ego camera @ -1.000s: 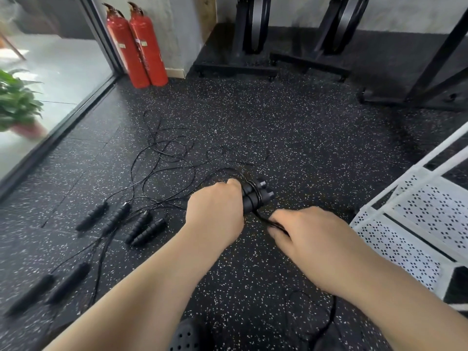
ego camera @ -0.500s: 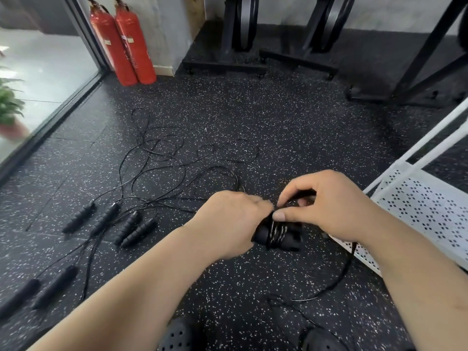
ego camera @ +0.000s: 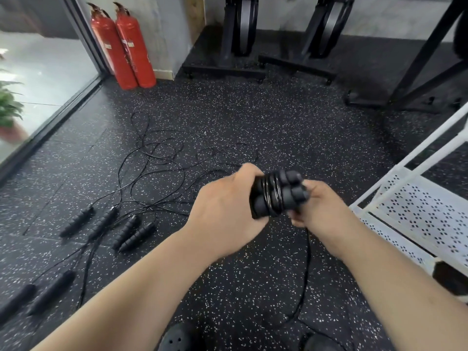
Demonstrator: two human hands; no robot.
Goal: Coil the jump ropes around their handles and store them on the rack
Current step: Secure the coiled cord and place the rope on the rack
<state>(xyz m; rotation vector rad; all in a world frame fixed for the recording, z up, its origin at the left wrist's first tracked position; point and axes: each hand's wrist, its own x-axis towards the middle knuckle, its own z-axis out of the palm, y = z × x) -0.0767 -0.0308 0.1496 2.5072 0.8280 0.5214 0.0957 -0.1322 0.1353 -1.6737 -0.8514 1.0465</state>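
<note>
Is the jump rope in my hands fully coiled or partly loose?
Partly loose. Several turns wrap the paired handles in the left hand, but a loose tail drops from the right hand to the floor.

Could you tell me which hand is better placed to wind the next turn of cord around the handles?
Probably the right hand: it pinches the loose cord trailing to the floor, right beside the handles, while the left hand is occupied gripping them together.

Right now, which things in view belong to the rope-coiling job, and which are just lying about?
Job: half-coiled jump rope, gripped by left hand and right hand; loose jump ropes on floor; white rack.
Lying about: two fire extinguishers; potted plant; black equipment frames.
</note>
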